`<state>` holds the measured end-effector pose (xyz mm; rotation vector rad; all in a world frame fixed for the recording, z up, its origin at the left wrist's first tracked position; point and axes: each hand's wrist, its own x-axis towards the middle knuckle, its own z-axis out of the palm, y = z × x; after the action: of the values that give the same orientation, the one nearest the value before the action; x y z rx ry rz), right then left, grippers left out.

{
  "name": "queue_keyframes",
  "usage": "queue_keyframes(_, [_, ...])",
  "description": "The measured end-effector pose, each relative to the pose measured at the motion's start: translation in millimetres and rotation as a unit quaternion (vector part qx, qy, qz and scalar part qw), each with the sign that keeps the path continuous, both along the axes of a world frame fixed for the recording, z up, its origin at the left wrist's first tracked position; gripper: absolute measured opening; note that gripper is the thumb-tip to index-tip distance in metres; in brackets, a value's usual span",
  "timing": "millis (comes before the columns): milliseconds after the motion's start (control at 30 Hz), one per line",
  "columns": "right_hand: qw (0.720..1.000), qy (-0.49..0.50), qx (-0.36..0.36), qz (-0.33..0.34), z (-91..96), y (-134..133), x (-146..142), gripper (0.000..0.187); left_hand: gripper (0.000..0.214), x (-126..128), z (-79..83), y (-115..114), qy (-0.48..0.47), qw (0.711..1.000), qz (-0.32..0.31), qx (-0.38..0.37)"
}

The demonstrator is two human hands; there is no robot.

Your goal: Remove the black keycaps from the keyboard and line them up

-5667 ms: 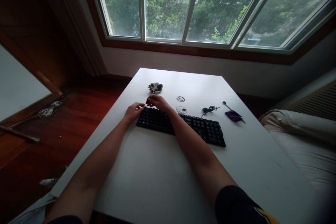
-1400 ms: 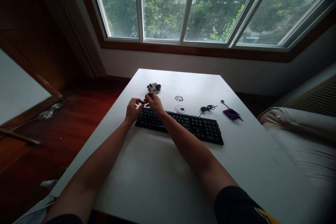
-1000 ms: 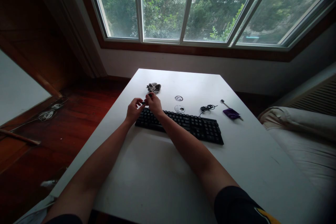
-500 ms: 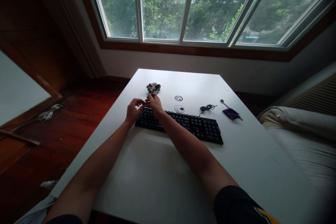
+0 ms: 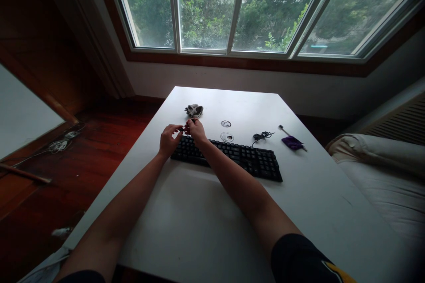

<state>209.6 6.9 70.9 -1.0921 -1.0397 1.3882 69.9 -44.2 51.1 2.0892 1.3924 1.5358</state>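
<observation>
Above the far left corner of a black keyboard (image 5: pixel 232 155), my two hands are close together. My left hand (image 5: pixel 169 140) pinches a small black piece (image 5: pixel 181 129) in its fingertips; its kind is too small to tell. My right hand (image 5: pixel 195 131) is closed right beside it, fingertips towards the piece. Something dark seems to show at its thumb and forefinger, but I cannot make it out. A crumpled grey-and-white cloth (image 5: pixel 194 110) lies just beyond my hands. My right forearm crosses over the keyboard and hides part of its keys.
The keyboard's coiled black cable (image 5: pixel 263 135) lies behind its right end. Farther right are a purple cloth or pouch (image 5: pixel 292 143) and a small brush (image 5: pixel 283 129). Two round holes or covers (image 5: pixel 226 137) mark the white table (image 5: pixel 199 225). A cushioned seat (image 5: pixel 372 163) stands at right.
Both hands stay nearly in place; their fingers shift slightly around the small black piece. Everything else on the table stays put.
</observation>
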Motion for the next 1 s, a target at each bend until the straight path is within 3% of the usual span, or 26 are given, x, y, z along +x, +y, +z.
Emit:
queue_keyframes(133, [0.998, 0.035, -0.048, 0.005, 3.9, -2, 2, 0.016, 0.021, 1, -0.6, -1, 0.003, 1.0, -0.004, 0.01])
queue_keyframes(400, [0.997, 0.061, -0.037, 0.027, 11.3, -11, 4, 0.014, 0.021, 3, 5.5, -7, -0.034, 0.999, 0.01, -0.006])
queue_keyframes(567, [0.998, 0.052, -0.027, 0.016, 11.1, -16, 10, 0.012, 0.024, 10, 2.2, -2, -0.126, 0.989, -0.037, -0.062])
queue_keyframes(700, [0.999, 0.023, -0.009, 0.026, 11.2, -16, 23, 0.012, 0.028, 12, -6.3, 14, -0.19, 0.975, -0.064, -0.099])
queue_keyframes(833, [0.999, -0.04, 0.019, -0.007, 8.8, -17, 45, 0.012, 0.029, 2, -15.4, 41, -0.145, 0.981, -0.002, -0.13])
queue_keyframes(1000, [0.996, -0.066, 0.052, 0.013, -4.1, -24, 72, 0.017, 0.026, -19, -24.2, 76, 0.007, 0.977, 0.063, -0.205])
